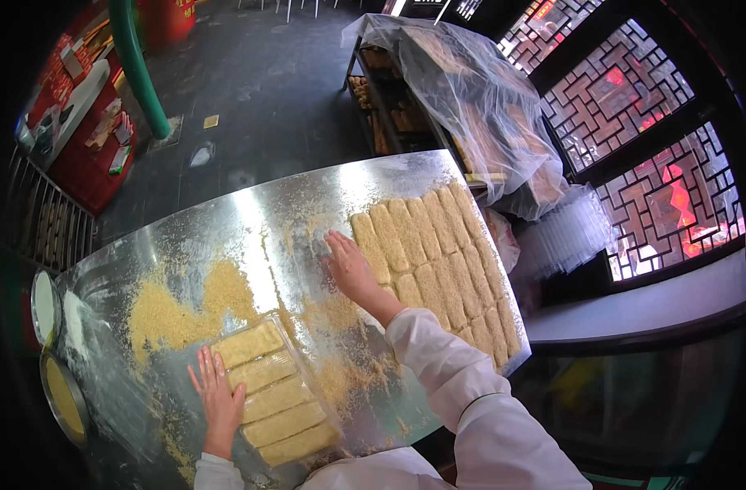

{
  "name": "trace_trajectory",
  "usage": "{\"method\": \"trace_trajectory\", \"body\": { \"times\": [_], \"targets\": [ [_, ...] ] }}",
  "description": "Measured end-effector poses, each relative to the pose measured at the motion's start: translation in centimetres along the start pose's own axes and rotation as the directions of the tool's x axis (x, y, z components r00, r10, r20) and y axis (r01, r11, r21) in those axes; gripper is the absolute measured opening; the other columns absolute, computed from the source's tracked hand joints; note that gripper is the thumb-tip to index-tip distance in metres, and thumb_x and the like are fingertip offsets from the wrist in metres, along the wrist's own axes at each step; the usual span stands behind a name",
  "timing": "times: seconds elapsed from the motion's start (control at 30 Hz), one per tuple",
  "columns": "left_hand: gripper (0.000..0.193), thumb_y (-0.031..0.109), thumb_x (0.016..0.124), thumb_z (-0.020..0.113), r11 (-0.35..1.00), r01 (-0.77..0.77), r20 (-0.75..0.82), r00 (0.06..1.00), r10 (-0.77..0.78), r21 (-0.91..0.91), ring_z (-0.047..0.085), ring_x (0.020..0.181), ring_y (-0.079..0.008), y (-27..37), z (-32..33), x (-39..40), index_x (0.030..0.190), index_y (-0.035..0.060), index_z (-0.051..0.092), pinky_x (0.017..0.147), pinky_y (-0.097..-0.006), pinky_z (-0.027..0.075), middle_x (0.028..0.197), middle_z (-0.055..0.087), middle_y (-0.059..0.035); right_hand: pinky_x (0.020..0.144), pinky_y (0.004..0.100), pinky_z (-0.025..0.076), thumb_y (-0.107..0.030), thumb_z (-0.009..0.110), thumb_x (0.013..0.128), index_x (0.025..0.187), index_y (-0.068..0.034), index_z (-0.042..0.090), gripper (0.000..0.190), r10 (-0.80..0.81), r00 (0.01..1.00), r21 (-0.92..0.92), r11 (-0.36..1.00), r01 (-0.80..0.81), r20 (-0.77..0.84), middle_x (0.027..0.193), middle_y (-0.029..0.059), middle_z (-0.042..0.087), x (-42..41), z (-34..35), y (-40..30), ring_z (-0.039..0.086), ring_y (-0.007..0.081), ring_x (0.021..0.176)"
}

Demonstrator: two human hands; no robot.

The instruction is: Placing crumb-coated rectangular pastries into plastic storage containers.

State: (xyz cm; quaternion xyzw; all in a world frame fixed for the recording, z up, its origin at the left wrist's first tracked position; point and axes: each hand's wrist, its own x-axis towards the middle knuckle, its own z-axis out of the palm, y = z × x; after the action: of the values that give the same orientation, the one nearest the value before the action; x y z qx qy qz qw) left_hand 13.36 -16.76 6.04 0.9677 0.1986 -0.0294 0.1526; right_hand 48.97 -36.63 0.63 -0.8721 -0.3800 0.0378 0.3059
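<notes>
My left hand lies with fingers spread at the left edge of a clear plastic tray that holds several pale yellow dough strips. My right hand is stretched flat over the metal table, just left of rows of crumb-coated dough strips, holding nothing that I can see. Loose yellow crumbs are scattered left of the tray, and more lie between the tray and the coated rows. Whether my right palm touches the table is unclear.
At the table's left end are a bowl of white powder and a bowl of yellow liquid or paste. Beyond the far right corner stands a rack under plastic sheeting, beside stacked clear trays. A green post rises from the floor.
</notes>
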Motion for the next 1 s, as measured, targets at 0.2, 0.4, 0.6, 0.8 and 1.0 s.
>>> {"method": "trace_trajectory", "body": {
  "times": [0.2,0.4,0.6,0.8,1.0],
  "targets": [
    [0.088,0.015,0.082,0.069,0.999,-0.002,0.041,0.999,0.003,-0.040,0.009,0.153,-0.0372,0.9,-0.1,0.9,0.155,-0.0008,0.022,0.123,-0.0590,0.002,0.164,0.015,-0.0216,0.111,0.0429,0.040,-0.008,0.048,0.096,0.133,-0.001,0.054,0.039,-0.097,0.992,-0.414,0.908,0.056,-0.079,0.144,0.0192,0.050,5.8,-3.7,12.5,0.047,0.0365,0.134],
    [0.089,0.013,0.081,0.070,1.000,-0.003,0.016,1.000,0.003,-0.029,0.009,0.153,-0.0373,0.6,-0.3,0.8,0.155,-0.0008,0.022,0.123,-0.0591,0.003,0.164,0.015,-0.0216,0.096,0.0435,0.049,-0.003,0.050,0.090,0.101,0.000,0.066,0.019,0.030,0.983,-0.373,0.927,0.040,0.179,0.111,0.0160,0.061,9.0,-5.4,10.4,0.059,0.0333,0.110],
    [0.090,0.015,0.081,0.070,1.000,-0.003,0.028,1.000,0.003,-0.020,0.009,0.154,-0.0365,0.7,-0.6,0.3,0.155,-0.0015,0.022,0.123,-0.0582,0.003,0.165,0.014,-0.0213,0.099,0.0424,0.048,-0.005,0.055,0.088,0.106,0.000,0.064,0.022,0.161,0.938,-0.490,0.872,0.011,0.308,0.113,0.0186,0.062,8.3,-7.3,8.2,0.056,0.0342,0.117],
    [0.085,0.022,0.086,0.068,0.999,0.029,0.003,1.000,-0.029,-0.017,0.010,0.154,-0.0319,-0.6,0.2,-0.2,0.156,0.0007,0.024,0.123,-0.0551,0.004,0.166,0.015,-0.0187,0.084,0.0514,0.051,-0.010,0.049,0.093,0.107,0.002,0.050,0.019,0.160,0.875,-0.347,0.938,0.010,0.458,0.099,0.0274,0.068,4.3,-10.8,2.1,0.066,0.0454,0.098],
    [0.066,0.023,0.097,0.054,0.961,0.126,-0.023,0.990,-0.136,-0.245,0.010,0.155,-0.0287,-0.9,0.1,-0.5,0.156,0.0060,0.029,0.123,-0.0524,0.005,0.167,0.014,-0.0117,0.070,0.0407,0.056,-0.009,0.061,0.090,0.114,0.001,0.059,0.026,-0.008,0.891,-0.109,0.992,0.065,0.454,0.095,0.0232,0.070,-1.5,-16.8,-7.9,0.071,0.0329,0.087]
  ]
}}
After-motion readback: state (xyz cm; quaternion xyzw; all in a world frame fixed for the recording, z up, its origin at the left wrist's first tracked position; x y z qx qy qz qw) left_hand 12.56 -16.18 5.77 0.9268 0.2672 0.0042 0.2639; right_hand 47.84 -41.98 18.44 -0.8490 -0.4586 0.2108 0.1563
